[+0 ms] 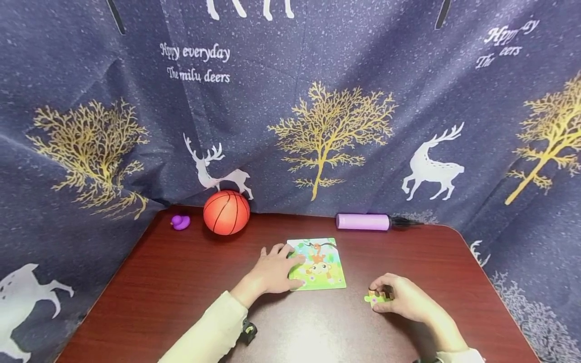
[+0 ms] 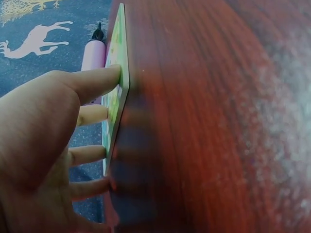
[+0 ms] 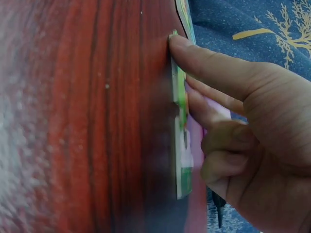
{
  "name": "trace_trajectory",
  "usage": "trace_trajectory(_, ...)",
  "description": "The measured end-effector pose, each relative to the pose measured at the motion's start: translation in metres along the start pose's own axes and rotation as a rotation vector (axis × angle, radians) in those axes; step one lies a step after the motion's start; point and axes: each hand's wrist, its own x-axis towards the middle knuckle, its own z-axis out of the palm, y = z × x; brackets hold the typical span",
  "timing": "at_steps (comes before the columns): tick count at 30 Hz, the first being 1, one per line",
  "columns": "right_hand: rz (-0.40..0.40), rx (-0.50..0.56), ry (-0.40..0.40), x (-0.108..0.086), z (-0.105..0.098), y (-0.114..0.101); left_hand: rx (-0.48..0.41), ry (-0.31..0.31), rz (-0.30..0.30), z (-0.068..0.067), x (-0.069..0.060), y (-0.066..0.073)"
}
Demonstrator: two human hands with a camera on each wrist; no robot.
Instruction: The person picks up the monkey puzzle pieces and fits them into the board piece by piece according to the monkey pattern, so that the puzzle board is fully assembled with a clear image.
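Note:
A square puzzle board (image 1: 321,272) with a hanging monkey on a green and blue background lies flat mid-table. My left hand (image 1: 274,268) rests at its left side, fingers spread and fairly straight; in the left wrist view the thumb touches the board's near edge (image 2: 124,77). To the right of the board, my right hand (image 1: 404,297) pinches a small green and brown puzzle piece (image 1: 374,299) between thumb and fingers, low over the table. The right wrist view shows a second flat piece (image 3: 183,165) beside the pinched one, partly behind the curled fingers.
An orange basketball (image 1: 226,212) and a purple rubber duck (image 1: 180,222) sit at the table's back left. A purple hand pump (image 1: 363,222) with a black end lies along the back edge. Behind the brown table (image 1: 190,282) hangs a blue curtain (image 1: 272,166) with deer and trees.

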Motion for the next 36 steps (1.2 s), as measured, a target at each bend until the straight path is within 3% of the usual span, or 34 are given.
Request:
trace_trajectory(5, -0.027, 0.010, -0.010, -0.002, -0.001, 0.003, -0.014, 0.022, 0.011, 0.003, 0.006, -0.001)
trace_trajectory(13, 0.040, -0.068, 0.038, -0.007, -0.002, 0.005, -0.048, 0.025, 0.038, 0.003, 0.012, -0.001)
trace_trajectory(19, 0.023, -0.073, 0.033, -0.005, -0.001, 0.003, -0.023, 0.059, 0.053, 0.000, 0.017, 0.000)
trace_trajectory(27, 0.011, -0.105, 0.030, -0.007, -0.001, 0.002, -0.030, 0.008, 0.049, 0.003, 0.020, -0.003)
trace_trajectory(36, 0.091, -0.227, 0.090, -0.012, -0.002, -0.006, -0.046, -0.019, 0.028, 0.001, 0.021, -0.008)
